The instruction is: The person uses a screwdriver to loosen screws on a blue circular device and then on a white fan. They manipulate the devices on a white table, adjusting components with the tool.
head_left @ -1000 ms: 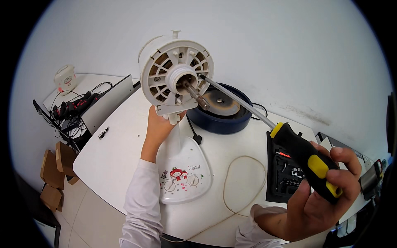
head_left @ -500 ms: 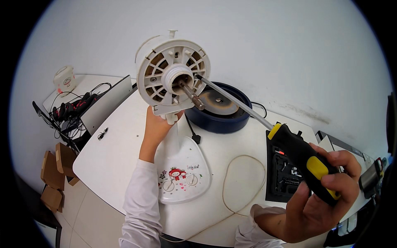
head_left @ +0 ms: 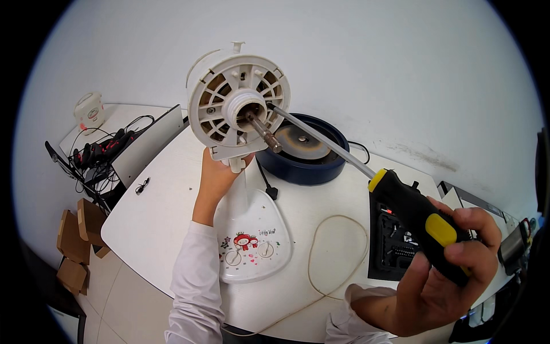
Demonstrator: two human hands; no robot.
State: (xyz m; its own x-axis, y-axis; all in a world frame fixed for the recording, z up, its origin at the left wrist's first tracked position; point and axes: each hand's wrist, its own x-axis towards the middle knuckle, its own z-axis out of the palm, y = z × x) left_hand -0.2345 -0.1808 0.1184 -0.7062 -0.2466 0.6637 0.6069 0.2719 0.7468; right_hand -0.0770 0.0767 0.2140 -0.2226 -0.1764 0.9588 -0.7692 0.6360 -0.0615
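A white electric fan without blades or guard stands on the table, its round motor housing (head_left: 229,109) facing me and a metal shaft (head_left: 264,133) sticking out of the centre. My left hand (head_left: 216,172) is wrapped round the fan's neck just under the housing; the fingers are partly hidden behind it. In my right hand (head_left: 452,275) is a black and yellow screwdriver (head_left: 395,198), gripped by its handle. Its long blade reaches up and left, and the tip meets the housing front just right of the central collar. The fan's base (head_left: 255,235) carries printed cartoon pictures and two round knobs.
Behind the fan sits a dark blue round appliance (head_left: 303,166) with a black plug (head_left: 271,192). A black toolbox tray (head_left: 395,252) with bits lies right, beside a looped pale cord (head_left: 312,246). Left are a panel (head_left: 152,146), cables and cardboard boxes (head_left: 74,235).
The screwdriver's handle has turned slightly and shifted a touch left, its tip staying at the same spot on the housing. My left hand keeps its hold.
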